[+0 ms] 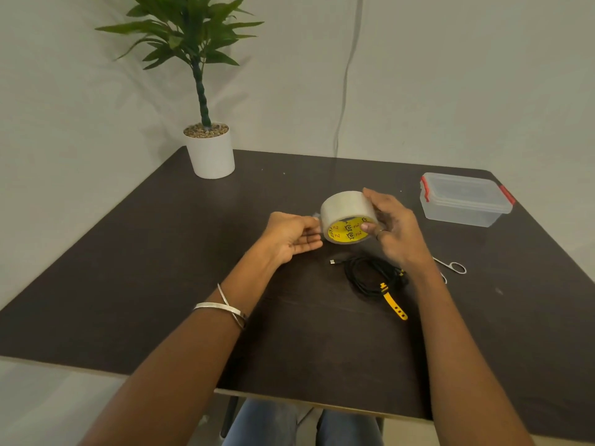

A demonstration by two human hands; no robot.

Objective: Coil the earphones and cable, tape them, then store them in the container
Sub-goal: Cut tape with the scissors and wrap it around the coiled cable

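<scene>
Nearest on the dark table lies the black cable, already coiled into a loose ring, with a yellow strap sticking out toward the person and a small plug at its left end. It looks light and soft, so I judge it will spring open if lifted by one strand; better to pinch across the whole bundle, close to the strap. Just behind it, above the table, the right hand grips the tape roll with the thumb on the yellow core and the fingers curled over the top. The left hand pinches at the roll's left edge, probably the free end of the tape (it is clear and hard to see). The roll is stiff and easy to hold, but the tape will be sticky and thin. Scissors lie right of the cable, partly hidden by the right wrist. Farther right stands the clear container, with its lid on and red clips. At the far left corner is a potted plant.
</scene>
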